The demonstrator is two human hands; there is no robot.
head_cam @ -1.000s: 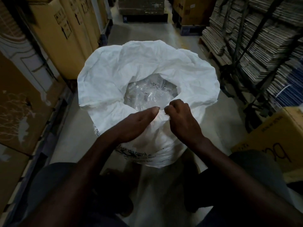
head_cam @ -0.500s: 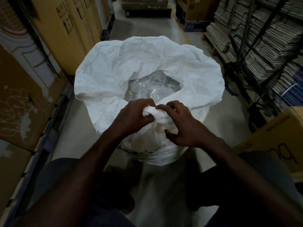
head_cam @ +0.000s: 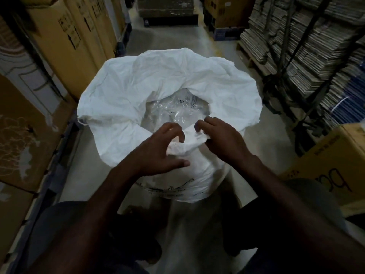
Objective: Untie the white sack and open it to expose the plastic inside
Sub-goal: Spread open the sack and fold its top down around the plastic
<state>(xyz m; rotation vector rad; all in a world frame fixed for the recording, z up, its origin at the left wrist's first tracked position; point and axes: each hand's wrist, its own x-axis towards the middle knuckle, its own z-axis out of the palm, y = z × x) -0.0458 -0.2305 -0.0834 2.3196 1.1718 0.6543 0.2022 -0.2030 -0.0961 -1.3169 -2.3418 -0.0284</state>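
Note:
The white sack [head_cam: 138, 91] stands on the floor in front of me with its mouth spread wide and its rim rolled outward. Clear crumpled plastic [head_cam: 173, 109] with printed text shows in the opening. My right hand [head_cam: 223, 141] pinches a fold of the near rim between fingers and thumb. Just left of that fold is my left hand [head_cam: 158, 151], its fingers loosely curved and gripping nothing, its thumb lying on the sack's front.
Tall cardboard boxes [head_cam: 65, 42] line the left side. Strapped stacks of flattened cardboard [head_cam: 296, 36] fill the right, with a yellow-brown box [head_cam: 331, 155] near my right arm. A loaded pallet [head_cam: 169, 8] blocks the far end of the concrete aisle [head_cam: 83, 175].
My left hand has let go of the near rim fold it was gripping and spread its fingers. My right hand keeps hold of the fold. The opening shows more plastic.

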